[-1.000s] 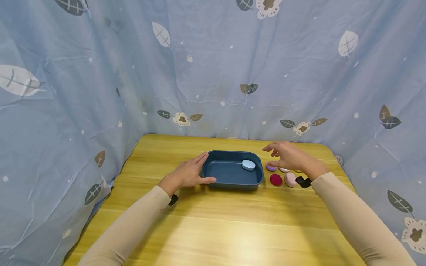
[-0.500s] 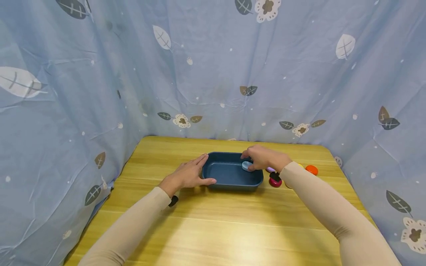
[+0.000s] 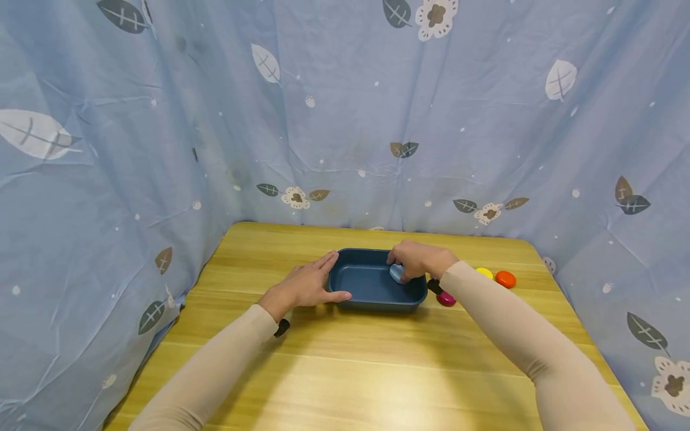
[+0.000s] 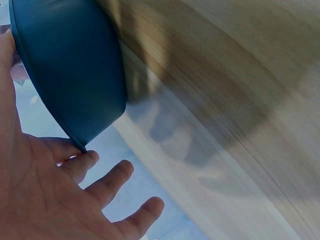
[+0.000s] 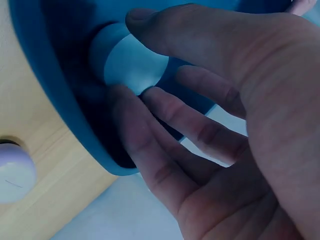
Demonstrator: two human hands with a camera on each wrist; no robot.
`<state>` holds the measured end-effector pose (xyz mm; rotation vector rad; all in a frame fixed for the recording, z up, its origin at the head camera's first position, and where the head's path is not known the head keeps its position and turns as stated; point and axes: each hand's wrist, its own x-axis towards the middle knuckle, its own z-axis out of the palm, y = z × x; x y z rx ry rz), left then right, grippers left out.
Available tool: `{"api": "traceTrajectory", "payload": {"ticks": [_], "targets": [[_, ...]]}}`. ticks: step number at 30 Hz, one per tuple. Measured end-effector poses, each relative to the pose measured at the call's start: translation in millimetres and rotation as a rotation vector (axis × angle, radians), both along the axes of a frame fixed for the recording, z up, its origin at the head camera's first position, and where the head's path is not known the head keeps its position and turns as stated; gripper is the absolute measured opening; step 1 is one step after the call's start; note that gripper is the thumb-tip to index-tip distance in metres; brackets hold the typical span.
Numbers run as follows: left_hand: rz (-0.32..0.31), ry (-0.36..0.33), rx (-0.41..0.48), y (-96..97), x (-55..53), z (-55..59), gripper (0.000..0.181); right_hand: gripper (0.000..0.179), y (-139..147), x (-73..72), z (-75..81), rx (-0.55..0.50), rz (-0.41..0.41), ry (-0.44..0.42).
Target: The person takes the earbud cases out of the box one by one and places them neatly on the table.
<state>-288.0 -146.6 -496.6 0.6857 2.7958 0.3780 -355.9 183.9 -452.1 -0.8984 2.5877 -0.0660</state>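
Observation:
A dark blue rectangular dish [image 3: 377,306] with rounded corners stands on the wooden table. My left hand [image 3: 307,284] holds its left end, thumb at the near rim and fingertips at the far left corner. In the left wrist view, the outer fingers are spread clear of the dish wall [image 4: 75,65]. My right hand [image 3: 419,260] reaches into the dish's right end. Its thumb and fingers pinch a smooth light-blue oval piece [image 3: 396,273], which looks tilted. In the right wrist view, thumb and forefinger lie on either side of the piece [image 5: 135,65].
Right of the dish lie a dark red round piece [image 3: 446,299], a yellow one [image 3: 484,273] and an orange one [image 3: 505,279]. A lilac piece [image 5: 15,172] shows in the right wrist view. The right sleeve covers part of this area. A patterned blue curtain [image 3: 345,120] surrounds the table [image 3: 345,359].
My right hand has moved left from above the loose pieces into the dish and taken hold of the light-blue piece, which now tilts. The left hand has stayed on the dish.

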Motion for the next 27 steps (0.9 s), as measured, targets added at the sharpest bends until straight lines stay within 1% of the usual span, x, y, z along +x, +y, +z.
{"api": "traceTrajectory", "payload": {"ticks": [9,13,17,27], "targets": [[0.002,0.005,-0.001,-0.8,0.6,0.4,0.125,0.056,-2.1,-1.9,-3.6,-0.041,0.024,0.008],[0.002,0.006,-0.003,-0.6,0.7,-1.0,0.125,0.055,-2.1,-3.4,-6.2,-0.031,0.052,0.031],[0.006,0.006,0.003,-0.2,0.7,-1.2,0.125,0.052,-2.8,-3.4,-8.1,-0.027,0.055,0.043],[0.001,0.007,-0.007,-0.6,2.0,0.5,0.124,0.053,0.0,-5.2,-12.1,-0.067,0.061,0.021]]}}
